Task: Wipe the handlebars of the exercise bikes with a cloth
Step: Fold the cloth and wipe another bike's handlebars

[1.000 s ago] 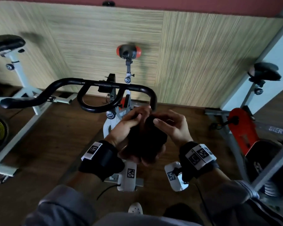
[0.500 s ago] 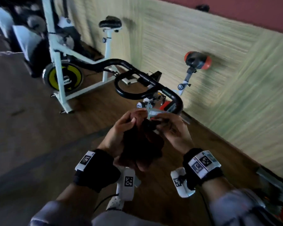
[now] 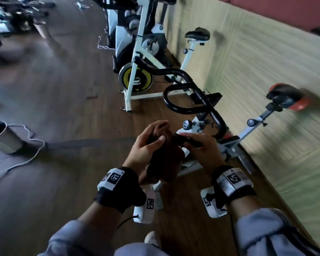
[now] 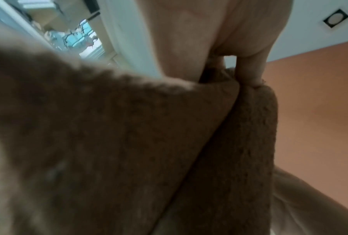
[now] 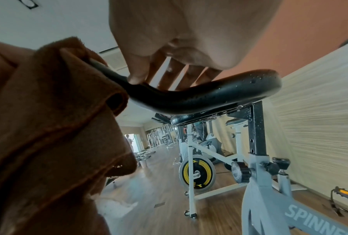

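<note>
A dark brown cloth (image 3: 164, 163) hangs bunched between my two hands at the near end of the black handlebar (image 3: 216, 117) of a grey spin bike. My left hand (image 3: 158, 134) grips the cloth with curled fingers and thumb. In the left wrist view the cloth (image 4: 129, 143) fills most of the picture. My right hand (image 3: 188, 140) pinches the handlebar (image 5: 209, 95) right beside the cloth (image 5: 48, 111), thumb on top and fingers behind. The cloth wraps the bar's tip, which is hidden under it.
A white bike with a yellow flywheel (image 3: 135, 78) stands beyond, with more machines behind it. The striped wall (image 3: 266, 71) runs along the right. A metal bin (image 3: 2, 137) with a white cable sits on the wooden floor at left. The orange-black saddle (image 3: 286, 97) is at right.
My head has turned left, so the row of bikes and open floor came into view. Both hands stayed together on the cloth, and the right hand now holds the bar's near end.
</note>
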